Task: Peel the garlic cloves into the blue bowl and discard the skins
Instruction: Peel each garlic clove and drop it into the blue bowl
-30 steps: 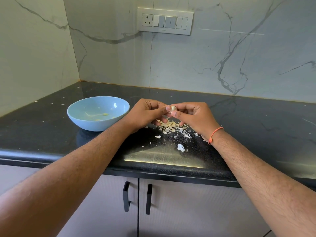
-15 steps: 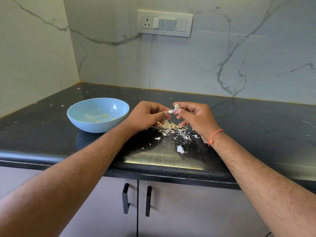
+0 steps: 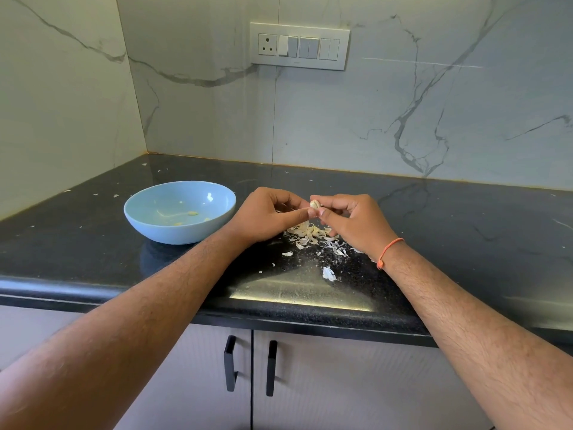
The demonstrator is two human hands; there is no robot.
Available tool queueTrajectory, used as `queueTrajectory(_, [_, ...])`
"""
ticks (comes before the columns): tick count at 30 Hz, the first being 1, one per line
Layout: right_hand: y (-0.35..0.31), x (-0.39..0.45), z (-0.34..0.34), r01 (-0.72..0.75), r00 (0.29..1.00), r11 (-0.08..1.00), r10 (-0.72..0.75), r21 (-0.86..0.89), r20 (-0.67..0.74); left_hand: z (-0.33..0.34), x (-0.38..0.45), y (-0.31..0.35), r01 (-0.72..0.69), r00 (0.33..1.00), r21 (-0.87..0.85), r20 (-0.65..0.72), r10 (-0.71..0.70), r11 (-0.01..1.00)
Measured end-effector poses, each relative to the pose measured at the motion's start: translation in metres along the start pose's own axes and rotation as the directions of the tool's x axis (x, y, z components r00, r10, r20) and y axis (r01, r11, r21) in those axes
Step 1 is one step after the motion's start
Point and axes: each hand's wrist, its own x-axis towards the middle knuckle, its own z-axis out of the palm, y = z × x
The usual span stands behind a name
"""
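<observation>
Both hands are meeting over the skins pile [image 3: 310,234] mid-counter: right hand [image 3: 353,223] is pinching the garlic clove [image 3: 315,204] roughly upright, left hand [image 3: 266,217] is nipping its skin. Blue bowl [image 3: 148,225] is sitting left, nearer the left hand.

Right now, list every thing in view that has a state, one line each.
garlic clove: pinched between both hands, skin partly on.
left hand: closed on the clove.
right hand: closed on the clove.
blue bowl: upright, a few pale bits inside.
garlic skins: loose pile on the counter below the hands.
cabinet doors: shut.
wall socket: nothing plugged in.
</observation>
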Motion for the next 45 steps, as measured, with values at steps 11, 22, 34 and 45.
queueTrajectory(11, [-0.007, -0.001, 0.0, 0.015, 0.999, 0.995, -0.019, -0.095, -0.044, -0.001, 0.001, 0.001, 0.013, 0.999, -0.036, 0.039, -0.012, 0.999])
queueTrajectory(22, [-0.009, -0.005, -0.001, 0.112, 0.991, 0.96, -0.126, -0.258, -0.037, 0.0, -0.002, 0.003, -0.065, 0.997, 0.057, -0.028, 0.066, 0.996])
queueTrajectory(34, [-0.015, -0.001, 0.004, 0.113, 0.983, 0.966, -0.143, -0.234, -0.115, -0.003, 0.001, 0.001, -0.057, 0.997, -0.014, -0.045, 0.056, 0.998])
queueTrajectory(45, [-0.022, 0.004, 0.006, -0.041, 0.989, 0.999, 0.041, 0.001, -0.144, -0.002, 0.002, 0.002, -0.068, 0.991, 0.095, -0.105, 0.078, 0.993])
